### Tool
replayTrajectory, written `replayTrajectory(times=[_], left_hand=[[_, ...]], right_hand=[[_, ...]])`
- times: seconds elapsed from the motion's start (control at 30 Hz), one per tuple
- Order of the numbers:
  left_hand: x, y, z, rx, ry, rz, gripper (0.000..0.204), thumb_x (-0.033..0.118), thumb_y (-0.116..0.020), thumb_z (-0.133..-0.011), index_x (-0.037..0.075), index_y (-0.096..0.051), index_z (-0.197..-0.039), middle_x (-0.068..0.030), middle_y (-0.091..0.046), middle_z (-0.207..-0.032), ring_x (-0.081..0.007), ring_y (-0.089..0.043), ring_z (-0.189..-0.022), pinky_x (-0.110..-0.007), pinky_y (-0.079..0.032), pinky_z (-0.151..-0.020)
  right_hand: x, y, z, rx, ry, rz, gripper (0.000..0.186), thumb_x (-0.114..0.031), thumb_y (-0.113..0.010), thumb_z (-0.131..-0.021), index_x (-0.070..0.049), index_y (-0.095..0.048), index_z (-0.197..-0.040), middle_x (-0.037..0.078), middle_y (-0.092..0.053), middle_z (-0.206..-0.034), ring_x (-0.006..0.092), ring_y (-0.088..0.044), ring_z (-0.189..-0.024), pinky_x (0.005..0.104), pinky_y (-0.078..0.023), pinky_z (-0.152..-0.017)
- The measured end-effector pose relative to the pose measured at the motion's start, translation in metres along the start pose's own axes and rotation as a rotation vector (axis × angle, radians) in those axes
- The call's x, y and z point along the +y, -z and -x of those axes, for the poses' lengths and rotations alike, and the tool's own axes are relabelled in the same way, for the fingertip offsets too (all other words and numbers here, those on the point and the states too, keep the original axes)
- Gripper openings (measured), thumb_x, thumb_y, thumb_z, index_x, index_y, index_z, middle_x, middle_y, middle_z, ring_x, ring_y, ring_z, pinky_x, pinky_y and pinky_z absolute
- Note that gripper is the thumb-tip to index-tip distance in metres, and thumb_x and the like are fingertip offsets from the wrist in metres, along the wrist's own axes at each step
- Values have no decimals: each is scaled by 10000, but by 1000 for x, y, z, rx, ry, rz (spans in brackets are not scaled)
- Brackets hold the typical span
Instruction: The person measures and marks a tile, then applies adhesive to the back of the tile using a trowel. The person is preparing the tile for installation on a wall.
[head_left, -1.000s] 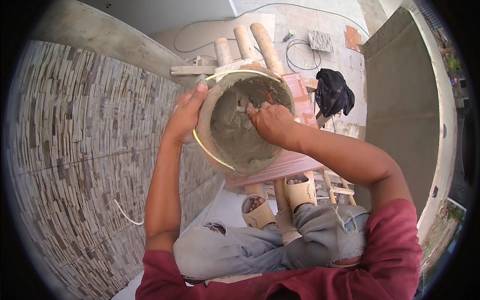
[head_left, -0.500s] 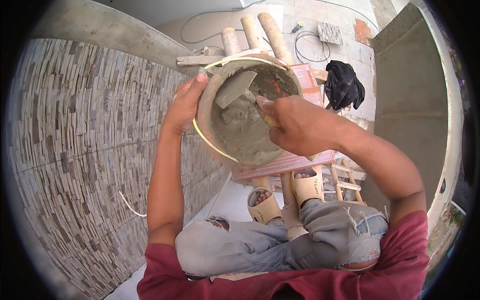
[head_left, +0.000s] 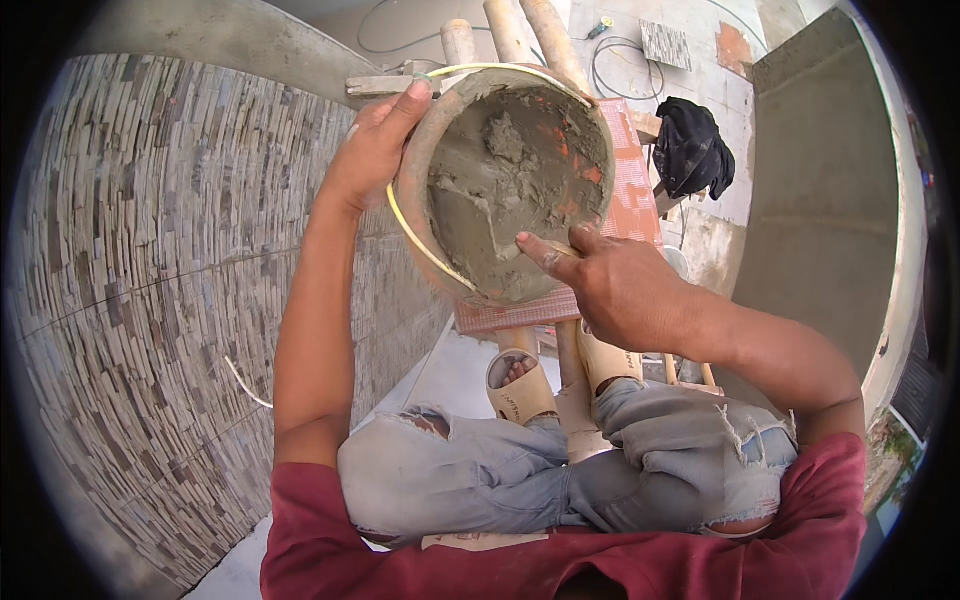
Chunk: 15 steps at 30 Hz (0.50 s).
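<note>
A round bucket (head_left: pixel 418 184), its orange inside smeared with grey, tilts toward me and holds wet grey mortar (head_left: pixel 525 165). Its thin yellow handle (head_left: pixel 415 238) hangs round the left side. My left hand (head_left: pixel 378 145) is closed on the bucket's upper left rim, thumb on top. My right hand (head_left: pixel 625 288) grips the handle of a trowel (head_left: pixel 508 251) at the near side of the bucket, forefinger stretched along it. The trowel's blade is coated and partly sunk in the mortar, so its outline is hard to see.
Beneath the bucket lies a reddish board (head_left: pixel 632 180) on wooden poles (head_left: pixel 508 32). Stone-patterned tiles (head_left: pixel 170 220) cover the left wall. A black cloth (head_left: pixel 692 150) hangs at the right. Farther off are a cable (head_left: pixel 600 75) and a loose tile (head_left: pixel 665 46). My sandalled feet (head_left: pixel 522 385) rest below.
The trowel has gone from the bucket's upper left down into the mortar nearer me. My right hand has drawn back toward me; my left hand still holds the rim.
</note>
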<state>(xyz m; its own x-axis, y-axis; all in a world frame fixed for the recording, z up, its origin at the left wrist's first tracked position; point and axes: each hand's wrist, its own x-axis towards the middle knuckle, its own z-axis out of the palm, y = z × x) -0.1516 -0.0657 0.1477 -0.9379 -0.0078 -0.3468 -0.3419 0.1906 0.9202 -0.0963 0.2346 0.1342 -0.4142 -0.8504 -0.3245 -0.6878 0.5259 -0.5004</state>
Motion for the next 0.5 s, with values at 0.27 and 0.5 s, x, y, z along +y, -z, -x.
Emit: replayTrajectory(times=[0.27,0.5], left_hand=[[-1,-2,4,-29,2,61,634,555,-529,-1009,-46,-659,-1166,-102,-687,-1046,-147,-629,-918,-295,-528,-815],[-2,5,3,-21,30,70,634,540,-540,-1009,-52,-654,-1206,-108,-698,-1078,-143,-639,-960,-301,-534,-844]], right_hand=[[30,-23,-5,-162,-26,341,724,-109,-589,-868,-119,-368,-1558,209,-583,-1159,322,-658,-954,395,-574,-729],[40,6,-41,-13,-35,-145,753,-28,-563,-811,7,-342,-1529,335,-629,-1008,448,-679,-836,487,-550,-816]])
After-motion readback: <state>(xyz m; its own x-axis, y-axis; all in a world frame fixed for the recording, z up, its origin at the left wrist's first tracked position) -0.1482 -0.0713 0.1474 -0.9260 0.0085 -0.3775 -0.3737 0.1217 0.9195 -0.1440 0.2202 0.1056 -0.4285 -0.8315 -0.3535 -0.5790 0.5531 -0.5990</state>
